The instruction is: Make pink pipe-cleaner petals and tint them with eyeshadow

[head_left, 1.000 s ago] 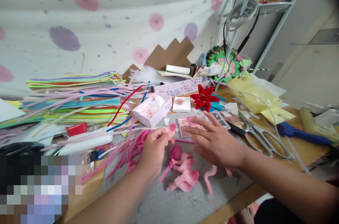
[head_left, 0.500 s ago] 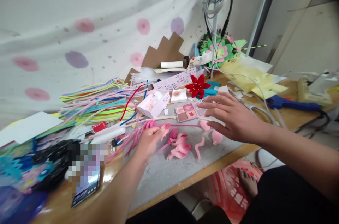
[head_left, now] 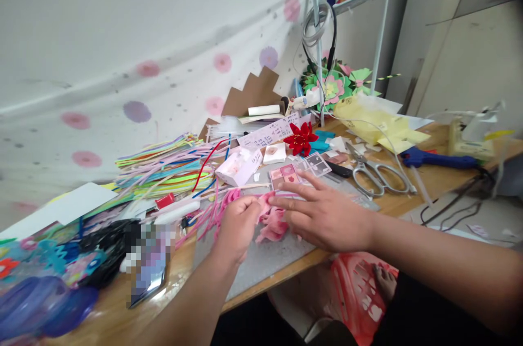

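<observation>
Between thumb and fingertips, my left hand (head_left: 239,223) pinches a fuzzy pink petal (head_left: 266,202). My right hand (head_left: 321,215) reaches in from the right, fingers stretched out and apart, one fingertip at or against that petal; whether it touches is unclear. Under the hands, more pink petals (head_left: 273,228) lie on the grey mat (head_left: 249,269), partly covered by my right hand. Just beyond the right fingers is a makeup palette (head_left: 280,174) of pink and brown pans, with its clear lid raised. A bundle of pink stems (head_left: 216,207) lies left of my left hand.
Scissors (head_left: 378,177) and a blue-handled tool (head_left: 437,158) lie on the right. A red flower (head_left: 301,139) and a small white box (head_left: 239,163) are behind the palette. Colourful pipe cleaners (head_left: 163,166) pile up at left, above a phone (head_left: 151,275). A shelf post (head_left: 321,73) stands behind.
My right hand has moved left and down from beside the palette to the petal in my left hand. The left hand still pinches the petal. The camera view has shifted slightly.
</observation>
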Demonstrator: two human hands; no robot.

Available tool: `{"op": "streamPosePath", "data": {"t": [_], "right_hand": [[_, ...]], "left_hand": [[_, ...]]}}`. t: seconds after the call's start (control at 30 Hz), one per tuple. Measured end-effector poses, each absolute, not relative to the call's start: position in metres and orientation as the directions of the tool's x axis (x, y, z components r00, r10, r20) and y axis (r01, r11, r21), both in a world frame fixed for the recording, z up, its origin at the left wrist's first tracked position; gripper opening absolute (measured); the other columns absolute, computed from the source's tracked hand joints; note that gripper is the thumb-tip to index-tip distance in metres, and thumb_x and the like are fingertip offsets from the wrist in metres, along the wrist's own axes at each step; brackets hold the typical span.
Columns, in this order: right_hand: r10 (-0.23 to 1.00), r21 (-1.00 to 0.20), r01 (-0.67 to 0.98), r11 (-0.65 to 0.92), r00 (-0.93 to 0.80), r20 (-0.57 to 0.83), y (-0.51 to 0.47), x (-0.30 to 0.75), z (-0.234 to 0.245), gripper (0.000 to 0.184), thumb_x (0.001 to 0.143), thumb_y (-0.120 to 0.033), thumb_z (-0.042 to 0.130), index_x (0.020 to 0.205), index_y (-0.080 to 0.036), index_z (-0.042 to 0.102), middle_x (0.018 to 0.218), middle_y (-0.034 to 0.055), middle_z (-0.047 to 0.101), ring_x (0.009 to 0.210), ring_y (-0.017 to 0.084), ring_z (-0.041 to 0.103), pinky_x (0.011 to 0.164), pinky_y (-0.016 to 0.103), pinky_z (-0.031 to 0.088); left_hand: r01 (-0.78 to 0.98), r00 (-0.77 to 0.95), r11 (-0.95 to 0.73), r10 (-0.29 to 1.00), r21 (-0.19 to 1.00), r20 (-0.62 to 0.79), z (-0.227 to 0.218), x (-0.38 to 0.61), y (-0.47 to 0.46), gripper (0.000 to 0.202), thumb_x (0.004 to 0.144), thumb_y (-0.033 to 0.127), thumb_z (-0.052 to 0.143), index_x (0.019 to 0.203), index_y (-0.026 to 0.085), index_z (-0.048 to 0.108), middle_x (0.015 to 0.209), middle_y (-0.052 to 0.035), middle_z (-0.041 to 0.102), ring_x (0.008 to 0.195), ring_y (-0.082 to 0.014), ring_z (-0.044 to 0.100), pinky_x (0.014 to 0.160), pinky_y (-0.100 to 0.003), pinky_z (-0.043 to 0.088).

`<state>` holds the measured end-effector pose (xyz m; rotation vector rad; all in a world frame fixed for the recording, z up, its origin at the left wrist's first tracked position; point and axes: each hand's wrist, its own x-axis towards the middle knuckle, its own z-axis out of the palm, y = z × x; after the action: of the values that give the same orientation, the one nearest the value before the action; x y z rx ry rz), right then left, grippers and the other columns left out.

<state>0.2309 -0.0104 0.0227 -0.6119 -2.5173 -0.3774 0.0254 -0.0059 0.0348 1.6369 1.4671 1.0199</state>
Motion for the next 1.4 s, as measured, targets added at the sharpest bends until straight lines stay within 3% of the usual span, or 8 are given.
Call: {"op": "streamPosePath", "data": {"t": [0.17, 0.4, 0.7, 0.93, 1.03, 1.17, 1.3, 1.4], "right_hand": [[0.352, 0.169, 0.497, 0.851, -0.779, 0.519, -0.002, 0.238, 0.024, 0.016, 0.092, -0.027, 0.048, 0.098, -0.021, 0.061, 0.134, 0.0010, 0.053, 0.130, 0.029, 0.038, 0.109, 0.058, 0.018], [0.517, -0.001, 0.682, 0.731, -0.553, 0.653, 0.017, 0.280, 0.027, 0.013, 0.089, -0.030, 0.054, 0.094, -0.018, 0.056, 0.127, 0.0063, 0.059, 0.117, 0.030, 0.050, 0.097, 0.050, 0.038], [0.529, 0.046, 0.684, 0.728, -0.604, 0.596, 0.014, 0.291, 0.022, 0.012, 0.090, -0.030, 0.051, 0.093, -0.020, 0.058, 0.126, 0.0061, 0.060, 0.119, 0.028, 0.050, 0.102, 0.051, 0.031], [0.525, 0.054, 0.711, 0.701, -0.566, 0.636, 0.019, 0.305, 0.027, 0.012, 0.089, -0.030, 0.055, 0.095, -0.020, 0.057, 0.123, 0.0064, 0.062, 0.117, 0.028, 0.052, 0.103, 0.051, 0.030], [0.542, 0.037, 0.733, 0.679, -0.536, 0.647, 0.021, 0.306, 0.028, 0.010, 0.088, -0.028, 0.055, 0.094, -0.020, 0.057, 0.122, 0.0069, 0.062, 0.116, 0.027, 0.052, 0.101, 0.050, 0.033], [0.530, 0.030, 0.719, 0.694, -0.538, 0.655, 0.020, 0.300, 0.030, 0.009, 0.089, -0.028, 0.055, 0.093, -0.020, 0.056, 0.123, 0.0075, 0.062, 0.116, 0.028, 0.053, 0.100, 0.050, 0.035], [0.506, 0.026, 0.678, 0.734, -0.573, 0.644, 0.025, 0.296, 0.028, 0.008, 0.088, -0.026, 0.055, 0.094, -0.021, 0.055, 0.123, 0.0079, 0.061, 0.115, 0.028, 0.053, 0.098, 0.051, 0.038], [0.494, 0.015, 0.653, 0.757, -0.587, 0.641, 0.037, 0.296, 0.021, 0.009, 0.086, -0.025, 0.058, 0.094, -0.022, 0.055, 0.123, 0.0098, 0.061, 0.112, 0.029, 0.055, 0.093, 0.048, 0.044]], "left_hand": [[0.511, 0.038, -0.081, 0.997, 0.856, 0.072, 0.027, 0.015, 0.008, 0.024, 0.074, 0.030, 0.047, 0.054, 0.019, 0.042, 0.053, 0.0053, 0.034, 0.053, -0.0108, 0.033, 0.051, -0.024, 0.025], [0.670, 0.115, -0.074, 0.993, 0.739, -0.005, -0.001, -0.014, 0.033, 0.029, 0.075, 0.036, 0.047, 0.052, 0.020, 0.038, 0.052, 0.0052, 0.032, 0.051, -0.0116, 0.033, 0.051, -0.025, 0.024], [0.740, 0.409, -0.322, 0.912, 0.590, -0.016, 0.008, -0.005, 0.030, 0.035, 0.080, 0.034, 0.051, 0.048, 0.019, 0.050, 0.061, -0.0002, 0.052, 0.069, -0.0171, 0.052, 0.065, -0.027, 0.038], [0.808, 0.436, -0.464, 0.885, 0.362, 0.161, 0.023, 0.001, 0.042, 0.025, 0.084, 0.028, 0.048, 0.073, 0.020, 0.069, 0.082, -0.0042, 0.063, 0.082, -0.0188, 0.057, 0.076, -0.031, 0.042], [0.760, 0.588, -0.576, 0.807, 0.300, 0.060, 0.025, 0.024, 0.040, 0.016, 0.081, 0.031, 0.055, 0.077, 0.022, 0.069, 0.081, -0.0028, 0.063, 0.081, -0.0189, 0.058, 0.074, -0.031, 0.043], [0.737, 0.675, -0.670, 0.737, 0.087, -0.039, 0.019, 0.060, 0.027, 0.020, 0.074, 0.041, 0.064, 0.071, 0.022, 0.069, 0.077, -0.0054, 0.063, 0.085, -0.0260, 0.058, 0.074, -0.037, 0.042], [0.701, 0.699, -0.688, 0.715, 0.188, 0.015, 0.020, 0.072, 0.019, 0.009, 0.075, 0.023, 0.058, 0.075, 0.023, 0.067, 0.082, -0.0039, 0.065, 0.089, -0.0246, 0.058, 0.078, -0.037, 0.041], [0.675, 0.574, -0.551, 0.810, 0.491, 0.119, 0.029, 0.063, 0.022, 0.009, 0.077, 0.019, 0.052, 0.068, 0.020, 0.054, 0.073, -0.0014, 0.064, 0.075, -0.0187, 0.060, 0.068, -0.031, 0.043]]}}
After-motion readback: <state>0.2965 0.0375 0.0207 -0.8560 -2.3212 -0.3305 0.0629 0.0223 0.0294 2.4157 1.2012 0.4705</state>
